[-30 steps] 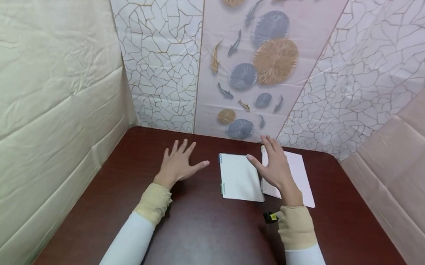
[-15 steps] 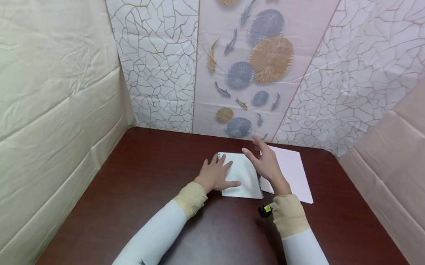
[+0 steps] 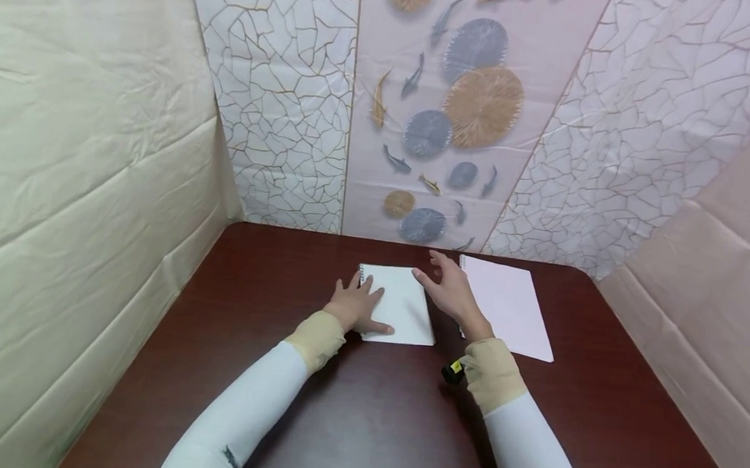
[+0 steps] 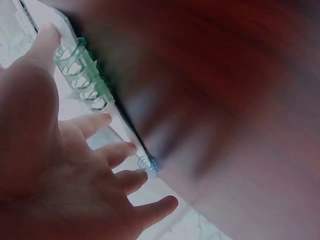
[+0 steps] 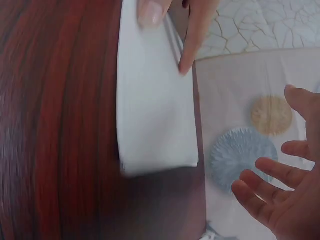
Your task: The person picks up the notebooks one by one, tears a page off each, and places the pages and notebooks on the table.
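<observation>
A small white-paged notebook (image 3: 404, 306) lies on the dark red-brown table. My left hand (image 3: 354, 308) rests on its left side, fingers spread and fairly straight, thumb across the page. In the left wrist view, the fingertips lie along the bound edge, between green binding rings (image 4: 85, 75) and blue binding rings (image 4: 148, 166). My right hand (image 3: 453, 291) hovers just right of this notebook, fingers loosely bent and holding nothing. Behind that hand lies a second, larger white notebook (image 3: 507, 302), partly hidden by the wrist.
The table (image 3: 354, 421) has its far edge against a patterned backdrop (image 3: 460, 161). Cream cloth walls stand on the left (image 3: 88, 179) and on the right (image 3: 694, 276). A black wrist camera (image 3: 453, 372) hangs by the right wrist.
My left hand has moved right onto the small notebook, then slid left with it, widening the gap to the larger one. My right hand has shifted left, off the larger notebook's top.
</observation>
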The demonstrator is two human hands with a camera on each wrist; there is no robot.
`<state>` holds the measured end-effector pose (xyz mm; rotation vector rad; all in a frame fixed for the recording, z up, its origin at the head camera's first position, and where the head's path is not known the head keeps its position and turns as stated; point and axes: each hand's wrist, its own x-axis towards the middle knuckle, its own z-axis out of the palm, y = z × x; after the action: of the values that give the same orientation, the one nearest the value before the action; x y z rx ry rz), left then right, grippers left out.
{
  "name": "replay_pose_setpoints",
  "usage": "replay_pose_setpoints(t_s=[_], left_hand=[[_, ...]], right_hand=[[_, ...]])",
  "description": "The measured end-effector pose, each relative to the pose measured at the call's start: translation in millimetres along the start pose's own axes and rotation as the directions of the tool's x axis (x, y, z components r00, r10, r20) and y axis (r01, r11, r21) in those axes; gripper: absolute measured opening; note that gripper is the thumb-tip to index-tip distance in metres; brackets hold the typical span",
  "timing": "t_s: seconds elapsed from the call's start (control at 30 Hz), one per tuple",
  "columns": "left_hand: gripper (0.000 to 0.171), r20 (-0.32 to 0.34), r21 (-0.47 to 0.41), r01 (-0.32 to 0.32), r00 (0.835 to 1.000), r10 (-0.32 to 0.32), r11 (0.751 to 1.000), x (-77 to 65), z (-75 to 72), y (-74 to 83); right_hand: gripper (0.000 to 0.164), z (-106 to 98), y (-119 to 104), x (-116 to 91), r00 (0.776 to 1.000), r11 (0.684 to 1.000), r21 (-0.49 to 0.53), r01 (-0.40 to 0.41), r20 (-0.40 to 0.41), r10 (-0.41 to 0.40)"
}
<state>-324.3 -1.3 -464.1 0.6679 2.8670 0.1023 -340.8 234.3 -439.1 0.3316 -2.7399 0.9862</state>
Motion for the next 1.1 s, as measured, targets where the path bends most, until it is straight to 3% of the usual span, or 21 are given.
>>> replay_pose_setpoints(t_s=[0.13, 0.37, 0.5, 0.6, 0.83, 0.97, 1.1], left_hand=[[0.101, 0.026, -0.035, 0.008, 1.0, -0.007, 0.999, -7.7, -2.1, -20.5], [0.097, 0.142, -0.063, 0.087, 0.987, -0.077, 0.994, -33.2, -26.7, -31.0], [0.095, 0.166, -0.061, 0.103, 0.982, -0.092, 0.993, -38.8, -31.0, -38.9], [0.094, 0.168, -0.082, 0.101, 0.982, -0.086, 0.991, -41.0, -31.8, -42.4], [0.092, 0.151, -0.085, 0.13, 0.982, -0.117, 0.988, -38.5, -37.7, -35.4], [0.081, 0.138, -0.085, 0.166, 0.979, -0.153, 0.982, -31.6, -37.6, -21.5], [0.063, 0.147, -0.142, 0.257, 0.961, -0.236, 0.956, -31.4, -33.1, -8.2]], right_hand=[[0.076, 12.2, -8.0, 2.4, 0.999, 1.0, -0.006, -0.012, 0.036, 0.013], [0.079, 30.5, -19.6, 4.8, 0.994, 0.996, 0.046, -0.08, 0.078, 0.076], [0.071, 41.0, -26.3, 4.9, 0.981, 0.98, 0.067, -0.185, 0.07, 0.18], [0.066, 47.9, -32.2, 3.5, 0.956, 0.949, 0.124, -0.29, 0.092, 0.28], [0.038, 55.9, -39.0, 0.0, 0.912, 0.892, 0.206, -0.401, 0.181, 0.368], [0.029, 59.3, -38.7, -3.9, 0.905, 0.896, 0.163, -0.413, 0.178, 0.385], [0.034, 65.1, -38.4, -6.4, 0.905, 0.909, 0.103, -0.403, 0.19, 0.38]])
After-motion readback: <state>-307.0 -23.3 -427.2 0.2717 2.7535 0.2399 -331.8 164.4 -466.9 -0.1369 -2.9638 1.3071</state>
